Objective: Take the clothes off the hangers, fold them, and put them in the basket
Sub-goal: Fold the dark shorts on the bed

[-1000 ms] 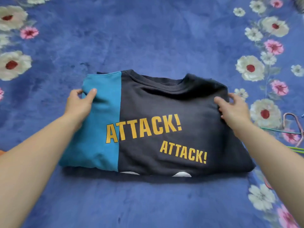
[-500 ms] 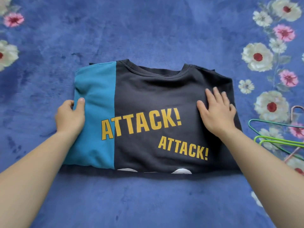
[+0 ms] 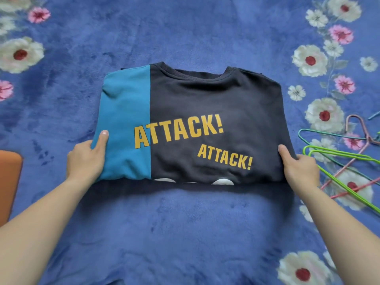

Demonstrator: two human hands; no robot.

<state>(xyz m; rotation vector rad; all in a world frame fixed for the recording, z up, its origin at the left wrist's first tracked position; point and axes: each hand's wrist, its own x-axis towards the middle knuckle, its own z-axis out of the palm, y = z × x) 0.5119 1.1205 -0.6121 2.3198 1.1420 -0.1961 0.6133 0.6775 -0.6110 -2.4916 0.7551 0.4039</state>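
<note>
A folded sweatshirt, dark grey with a teal panel on its left and yellow "ATTACK!" lettering, lies flat in the middle of the blue blanket. My left hand grips its near left corner, thumb on top of the teal cloth and fingers tucked under the edge. My right hand holds the near right corner the same way, thumb on the dark cloth. Several empty wire hangers in green, teal and pink lie to the right of the sweatshirt.
The blue plush blanket with white and pink flower prints covers the whole surface. An orange object, partly cut off, sits at the left edge beside my left forearm.
Both hands slid from the top of the sweatshirt toward me to its near corners. My right hand went from flat on the cloth to gripping the right edge.
</note>
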